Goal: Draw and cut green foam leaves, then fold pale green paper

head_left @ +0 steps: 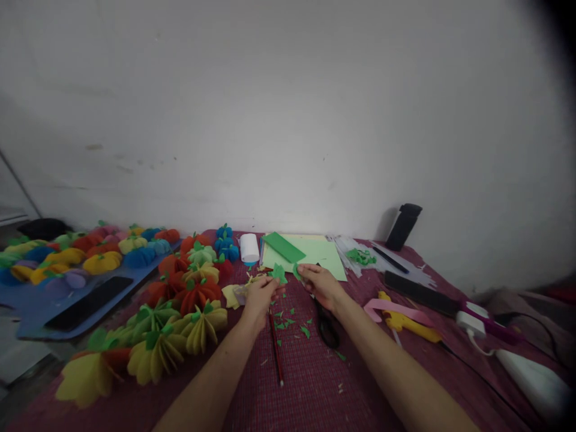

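In my left hand (263, 297) a cut green paper piece (279, 273) with pointed edges is pinched between the fingertips. My right hand (321, 283) also pinches a small green paper piece (296, 272), a short gap away from the other one. Below my right hand lies a pair of scissors with black handles (327, 327), partly covered by the hand. A red pencil (276, 351) rests under my left hand. Small green paper scraps (288, 324) are scattered on the cloth between my forearms.
Many colourful paper pumpkins (198, 294) fill the left side, by a black phone (90, 303). Light green sheets (317, 255) and a white roll (249, 248) lie at the back. On the right are a yellow glue gun (411, 326), a power strip (479, 318) and a black bottle (404, 228).
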Demonstrator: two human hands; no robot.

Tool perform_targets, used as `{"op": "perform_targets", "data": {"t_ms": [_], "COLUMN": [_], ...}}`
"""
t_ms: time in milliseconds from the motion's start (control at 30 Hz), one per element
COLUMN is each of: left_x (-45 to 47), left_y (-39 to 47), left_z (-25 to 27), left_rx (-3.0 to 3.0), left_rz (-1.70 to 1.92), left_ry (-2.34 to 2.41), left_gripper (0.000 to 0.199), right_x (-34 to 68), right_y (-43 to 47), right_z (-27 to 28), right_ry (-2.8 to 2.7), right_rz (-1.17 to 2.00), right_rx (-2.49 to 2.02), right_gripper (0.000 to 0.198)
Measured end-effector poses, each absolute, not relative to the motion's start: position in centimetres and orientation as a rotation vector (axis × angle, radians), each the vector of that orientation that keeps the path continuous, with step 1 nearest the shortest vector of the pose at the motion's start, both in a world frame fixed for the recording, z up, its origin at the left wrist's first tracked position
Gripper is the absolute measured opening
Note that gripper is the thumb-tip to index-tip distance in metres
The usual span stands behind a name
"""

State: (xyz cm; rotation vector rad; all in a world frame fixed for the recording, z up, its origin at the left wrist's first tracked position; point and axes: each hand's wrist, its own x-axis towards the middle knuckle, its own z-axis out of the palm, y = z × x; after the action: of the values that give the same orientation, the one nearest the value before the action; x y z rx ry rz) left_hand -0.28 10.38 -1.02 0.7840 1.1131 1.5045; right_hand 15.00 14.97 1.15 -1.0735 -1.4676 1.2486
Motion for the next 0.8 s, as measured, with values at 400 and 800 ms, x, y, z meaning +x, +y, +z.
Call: {"op": "perform_targets", "data": {"t_ms": [400, 800], "left_x": [0.7, 0.5], "left_y": [10.1, 10.4], "left_z": [-1.3, -1.4], "left_rx": [0.826, 0.918], "left_rz": [1.474, 1.454], "left_ry": [1.043, 1.103], "left_gripper": [0.030, 0.035], "right_x": [12.9, 12.4], "right_y": [13.6, 13.5], "right_z": [0.0, -0.3], "right_ry": [-1.265, -1.270], "right_rz": [1.317, 1.243], "right_rx": [-1.050, -1.073], "right_gripper": [0.030, 0.019]}}
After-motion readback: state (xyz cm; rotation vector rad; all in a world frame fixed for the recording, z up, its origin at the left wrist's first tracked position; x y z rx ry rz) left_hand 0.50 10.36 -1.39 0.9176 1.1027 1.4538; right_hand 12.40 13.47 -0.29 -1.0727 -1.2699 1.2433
